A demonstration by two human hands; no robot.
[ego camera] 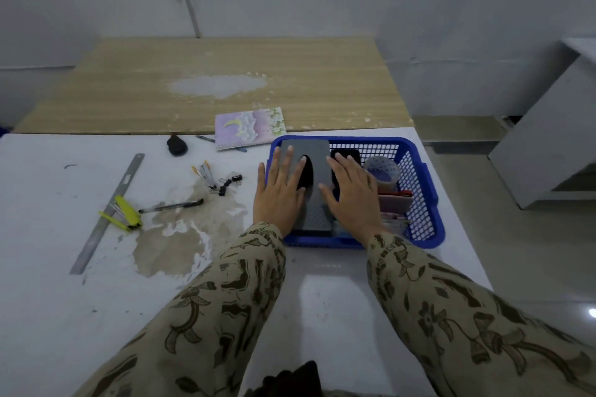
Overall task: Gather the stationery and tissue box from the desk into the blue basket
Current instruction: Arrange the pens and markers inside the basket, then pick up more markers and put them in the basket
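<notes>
Item 1: tissue box (308, 147), grey w/ dark oval slot on top, lying in the left half of the blue basket (433, 203), long side running front to back; its far end covers the basket's far rim from where I stand. Left hand (280, 193) flat on the box's left side, fingers straight & spread, gripping nothing. Right hand (351, 198) likewise flat & spread, lying over the box's right edge. Also in basket, right of box: black item (347, 154) (can't tell what), tape roll (383, 169), red & pink pieces (396, 200) and pens toward the near right corner. Basket sits at the right side of the white tabletop (64, 300). Loose on tabletop, left of basket: binder clips (231, 182), small yellow-tipped pens (203, 173), black pen (174, 206), yellow tool (124, 213) lying across a steel ruler (106, 216), black lump (176, 145). Notebook (251, 127) w/ pastel cover lies at the tabletop's far edge, just beyond the basket's left corner. Behind: wooden table (225, 74), grey wall.
</notes>
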